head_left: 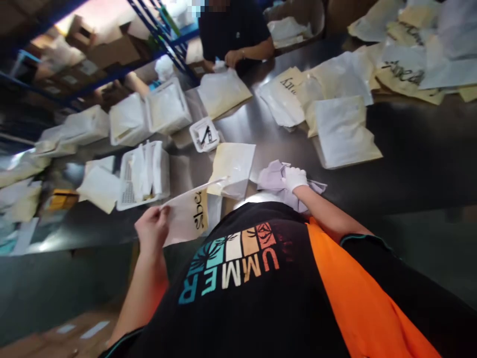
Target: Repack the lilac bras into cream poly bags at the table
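My left hand (152,226), bare, pinches the edge of a pale packaging bag (184,216) with black lettering, held up in front of the table edge. My right hand (294,179) wears a white glove and is closed on a crumpled lavender cloth (271,176) on the table by my body. Between the hands, another white and cream bag (234,166) lies on the table. Part of the held bag and the cloth's near side are hidden by my shirt.
The dark metal table (268,134) bears stacks of bags (343,132) at right. A white basket (124,184) of upright packets stands left, and a small white box (201,144) with black pieces is ahead. Across the table, a person's hand (234,58) handles a bag (223,92).
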{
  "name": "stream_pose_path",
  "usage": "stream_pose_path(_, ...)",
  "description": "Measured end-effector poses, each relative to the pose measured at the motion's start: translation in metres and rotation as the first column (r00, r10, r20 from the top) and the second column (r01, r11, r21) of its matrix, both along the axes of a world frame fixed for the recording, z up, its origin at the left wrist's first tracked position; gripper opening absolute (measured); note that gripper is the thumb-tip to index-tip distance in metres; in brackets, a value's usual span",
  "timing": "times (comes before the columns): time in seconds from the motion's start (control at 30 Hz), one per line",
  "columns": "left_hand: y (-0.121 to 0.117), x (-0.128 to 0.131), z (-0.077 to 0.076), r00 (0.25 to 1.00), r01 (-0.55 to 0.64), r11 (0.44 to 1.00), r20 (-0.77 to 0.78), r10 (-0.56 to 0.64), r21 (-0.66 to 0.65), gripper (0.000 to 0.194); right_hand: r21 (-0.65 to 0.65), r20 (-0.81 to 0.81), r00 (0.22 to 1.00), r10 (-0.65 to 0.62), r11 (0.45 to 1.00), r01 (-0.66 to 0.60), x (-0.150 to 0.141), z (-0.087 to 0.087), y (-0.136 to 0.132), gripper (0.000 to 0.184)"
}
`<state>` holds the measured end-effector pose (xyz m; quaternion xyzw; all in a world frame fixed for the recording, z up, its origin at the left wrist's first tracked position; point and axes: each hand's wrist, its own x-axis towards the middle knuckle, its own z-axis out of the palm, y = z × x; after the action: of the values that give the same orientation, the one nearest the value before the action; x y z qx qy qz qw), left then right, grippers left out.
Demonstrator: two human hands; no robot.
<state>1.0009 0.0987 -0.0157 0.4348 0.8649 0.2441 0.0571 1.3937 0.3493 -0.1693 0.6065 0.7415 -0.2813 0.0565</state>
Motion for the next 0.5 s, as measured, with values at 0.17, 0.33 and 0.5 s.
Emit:
stream_pose_path(0.17, 0.024, 0.029, 0.009, 0.989, 0.149, 0.989, -0.006, -0.149, 0.021, 0.022, 0.550, -0.333, 0.798, 0.502, 0.791, -0.268, -0.046, 0.048, -0.031, 0.072)
stream_pose_path(0.33, 0.031, 0.042, 0.014, 0.934, 0.356, 0.934, -0.004, -0.356, 0.006, 0.028, 0.652, -0.420, 0.632, 0.652, 0.701, -0.290, -0.078, 0.082, -0.043, 0.030)
stream_pose_path(0.5, 0.020, 0.030, 0.013, 0.913, 0.405, 0.913, 0.071, -0.402, -0.041, 0.022, 0.592, -0.505, 0.695, 0.513, 0.791, -0.154, -0.042, 0.083, -0.015, 0.030)
